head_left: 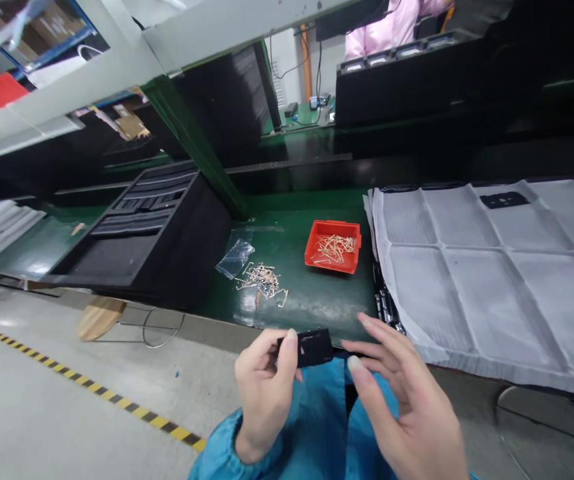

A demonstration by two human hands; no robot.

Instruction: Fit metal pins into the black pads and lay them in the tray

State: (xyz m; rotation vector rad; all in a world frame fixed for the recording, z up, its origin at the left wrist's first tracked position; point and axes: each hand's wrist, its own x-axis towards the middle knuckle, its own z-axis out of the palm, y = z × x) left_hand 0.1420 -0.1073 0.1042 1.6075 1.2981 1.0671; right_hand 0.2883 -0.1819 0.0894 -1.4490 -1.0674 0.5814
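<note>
My left hand pinches a small flat black rectangular part between thumb and fingers, at the front edge of the green bench. Some faint pale print shows on its face. Just right of the part, my right hand has its fingers spread and holds nothing; its fingertips are apart from the part. Beyond the hands, a red bin contains several thin cream-coloured pieces. To its left, a loose pile of small pale and dark pieces lies on the green bench top.
A clear plastic bag lies beside the pile. A large black crate stands at left. On the right, a stack covered with white sheeting bears a black flat piece. A person in pink is behind the bench.
</note>
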